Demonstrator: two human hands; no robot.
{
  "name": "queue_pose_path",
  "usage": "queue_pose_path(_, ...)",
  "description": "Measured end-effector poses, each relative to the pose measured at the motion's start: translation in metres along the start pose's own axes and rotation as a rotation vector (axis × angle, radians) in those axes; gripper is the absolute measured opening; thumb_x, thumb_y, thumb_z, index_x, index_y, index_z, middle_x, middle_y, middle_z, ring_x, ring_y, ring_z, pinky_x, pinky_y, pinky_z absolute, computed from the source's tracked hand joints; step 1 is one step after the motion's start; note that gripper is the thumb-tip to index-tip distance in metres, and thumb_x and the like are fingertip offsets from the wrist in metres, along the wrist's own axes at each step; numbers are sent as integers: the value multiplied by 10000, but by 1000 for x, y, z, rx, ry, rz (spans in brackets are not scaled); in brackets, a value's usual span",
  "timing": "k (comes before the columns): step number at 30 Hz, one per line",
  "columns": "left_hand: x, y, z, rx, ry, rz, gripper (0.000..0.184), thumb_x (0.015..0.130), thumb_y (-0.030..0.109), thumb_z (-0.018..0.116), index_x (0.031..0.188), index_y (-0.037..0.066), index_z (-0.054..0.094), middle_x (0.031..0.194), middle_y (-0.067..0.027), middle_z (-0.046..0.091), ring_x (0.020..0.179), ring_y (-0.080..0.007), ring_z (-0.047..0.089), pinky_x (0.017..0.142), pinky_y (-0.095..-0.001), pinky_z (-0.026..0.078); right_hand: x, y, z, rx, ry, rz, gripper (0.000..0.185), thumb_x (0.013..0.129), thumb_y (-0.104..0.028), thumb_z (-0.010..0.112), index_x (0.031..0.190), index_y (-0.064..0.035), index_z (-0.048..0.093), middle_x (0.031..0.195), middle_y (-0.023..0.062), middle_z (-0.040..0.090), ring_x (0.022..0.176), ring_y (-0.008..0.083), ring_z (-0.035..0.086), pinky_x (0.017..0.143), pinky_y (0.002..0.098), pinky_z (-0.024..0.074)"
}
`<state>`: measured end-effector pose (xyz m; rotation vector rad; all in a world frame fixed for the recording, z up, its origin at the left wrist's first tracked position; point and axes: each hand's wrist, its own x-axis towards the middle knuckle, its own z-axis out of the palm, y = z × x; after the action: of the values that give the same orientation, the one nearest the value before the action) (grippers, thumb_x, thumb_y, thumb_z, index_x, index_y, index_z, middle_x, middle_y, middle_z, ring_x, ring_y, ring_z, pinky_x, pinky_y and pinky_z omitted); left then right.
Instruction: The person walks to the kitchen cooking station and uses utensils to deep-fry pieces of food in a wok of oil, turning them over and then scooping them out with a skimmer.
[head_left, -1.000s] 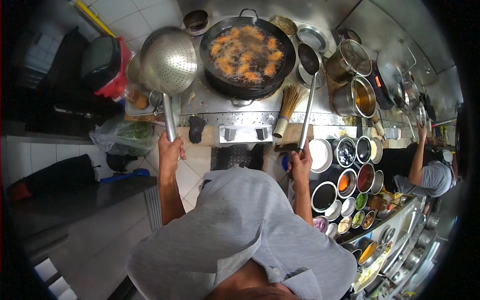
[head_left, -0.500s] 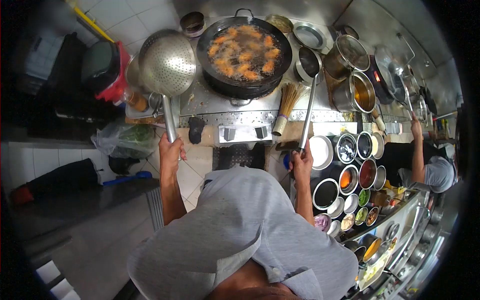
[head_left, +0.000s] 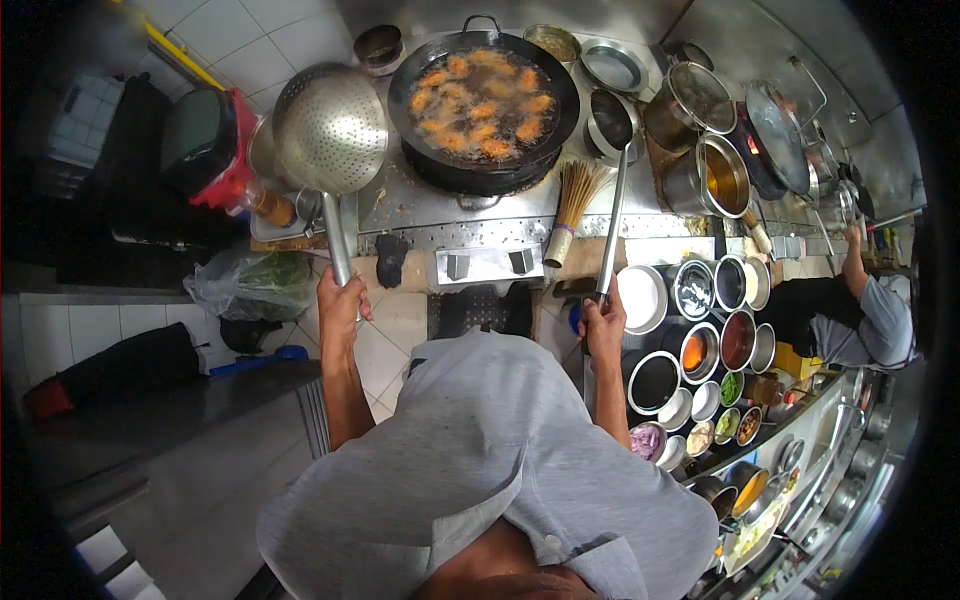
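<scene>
My left hand (head_left: 342, 299) is closed round the handle of a large perforated skimmer (head_left: 331, 130), its round bowl raised left of the wok. In my right hand (head_left: 603, 322) is the long handle of a ladle (head_left: 612, 122); its dark bowl rests over a metal pot at the right of the stove. Between the two tools a black wok (head_left: 565, 105) holds bubbling oil, with several orange-brown fried pieces (head_left: 484, 110) floating in it. A bamboo wok brush (head_left: 573, 212) lies on the steel counter, left of the ladle handle.
Metal pots (head_left: 706, 178) stand right of the stove. Several bowls of ingredients (head_left: 656, 384) crowd the right side. A co-worker (head_left: 868, 318) works at the far right. A plastic bag of greens (head_left: 250, 283) and a red-rimmed bin (head_left: 210, 140) are at the left.
The fried pieces have shifted in the oil. Both my hands and tools stay nearly still. At the far right, the co-worker's arm has moved and the pan there sits differently.
</scene>
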<state>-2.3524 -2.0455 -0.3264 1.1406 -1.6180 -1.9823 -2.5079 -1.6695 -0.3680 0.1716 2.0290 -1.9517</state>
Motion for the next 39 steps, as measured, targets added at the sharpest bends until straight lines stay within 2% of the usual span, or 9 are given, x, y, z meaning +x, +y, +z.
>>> queue_pose_path(14, 1, -5, -3, -10, 42, -9, 197, 832, 37, 586, 996, 34, 477, 622, -40, 494, 372, -114, 439, 321, -281, 396, 1, -7, -8, -69, 8, 30, 700, 890, 37, 519, 1535, -53, 262, 606, -31, 441, 435, 67, 406, 376, 232, 355)
queue_pose_path(23, 7, -8, -5, 12, 62, -20, 192, 828, 39, 588, 987, 32, 481, 631, -40, 498, 374, -114, 442, 324, -278, 402, 0, 14, -28, -182, -11, 15, 684, 885, 62, 519, 1525, -63, 312, 688, -33, 477, 497, 70, 404, 450, 235, 371)
queue_pose_path(25, 7, -6, -3, 8, 54, -19, 186, 830, 40, 586, 984, 32, 482, 636, -40, 502, 375, -114, 443, 325, -278, 403, 7, 28, -33, -383, 23, -221, 688, 874, 46, 533, 1520, -83, 336, 724, -10, 532, 532, 100, 433, 513, 243, 398)
queue_pose_path(26, 7, -4, -2, 2, 47, -15, 179, 832, 40, 583, 981, 32, 483, 641, -40, 506, 377, -113, 445, 325, -277, 404, 7, 31, -43, -383, 27, -220, 688, 874, 46, 533, 1520, -83, 336, 724, -10, 532, 532, 100, 433, 513, 243, 398)
queue_pose_path(28, 10, -9, -4, -7, 28, -5, 176, 835, 43, 583, 980, 33, 483, 646, -41, 508, 379, -114, 446, 327, -277, 401, 0, 8, -52, -728, 58, -132, 696, 852, 1, 562, 1509, -102, 355, 729, 54, 571, 572, 149, 483, 573, 272, 428)
queue_pose_path(31, 13, -7, -4, -13, 21, 0, 169, 840, 49, 583, 976, 37, 484, 652, -43, 511, 382, -114, 447, 328, -278, 396, -10, -2, -58, -864, 23, -88, 693, 834, -41, 577, 1494, -118, 380, 697, 120, 544, 590, 191, 517, 606, 304, 454)
queue_pose_path(34, 12, -7, -4, -7, 29, 8, 163, 841, 52, 585, 970, 44, 485, 648, -42, 510, 382, -114, 447, 327, -279, 392, -19, 4, -52, -828, 88, -150, 688, 832, -50, 577, 1486, -161, 395, 680, 150, 531, 589, 220, 522, 625, 326, 467)
queue_pose_path(37, 13, -4, -6, 9, 27, 22, 163, 843, 56, 594, 965, 48, 486, 641, -39, 507, 381, -114, 446, 323, -279, 391, -25, -24, -36, -791, 117, -15, 698, 834, -47, 575, 1489, -204, 393, 675, 153, 541, 592, 207, 505, 621, 318, 458)
queue_pose_path(39, 15, -4, -5, 9, 32, 12, 166, 844, 59, 601, 964, 48, 487, 638, -37, 506, 380, -115, 446, 322, -277, 391, -21, -25, -43, -864, 123, -127, 705, 832, -40, 575, 1492, -205, 388, 668, 152, 542, 583, 197, 488, 609, 317, 452)
